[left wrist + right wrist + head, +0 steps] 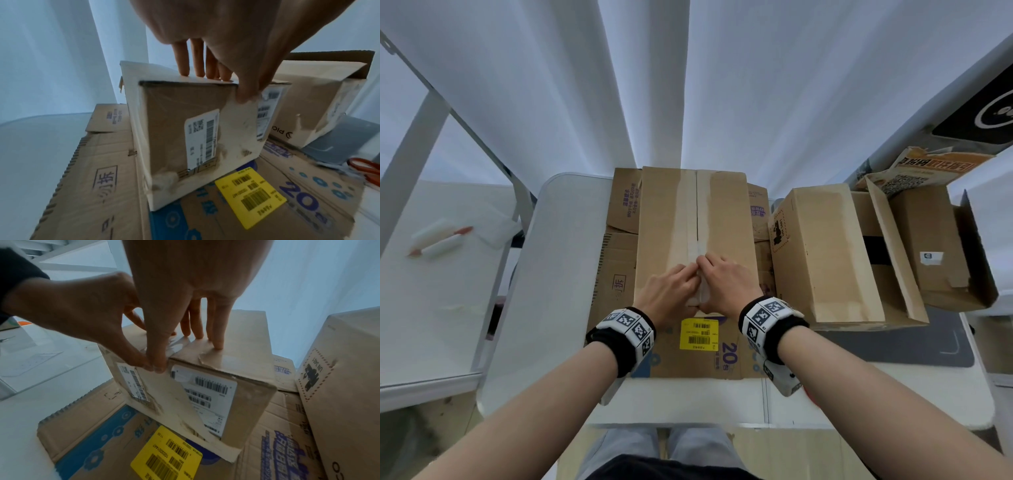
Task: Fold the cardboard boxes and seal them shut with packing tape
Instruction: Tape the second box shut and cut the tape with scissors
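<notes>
Head view: box (693, 236) stands mid-table on flattened cardboard (616, 281). Left hand (669, 294) and right hand (727, 284) press straight fingers on tape (702, 291) at its near edge. Sealing step; next, smoothing tape farther along the seam.

Orange-handled scissors (365, 172): cut off at 3 o'clock edge of left-wrist view, blades unseen. Flattened cardboard (616, 274): largely covered by box (695, 219). Label (202, 139) print: blurred, unreadable. Seam beneath left hand (671, 294) and right hand (726, 284): hidden.
</notes>
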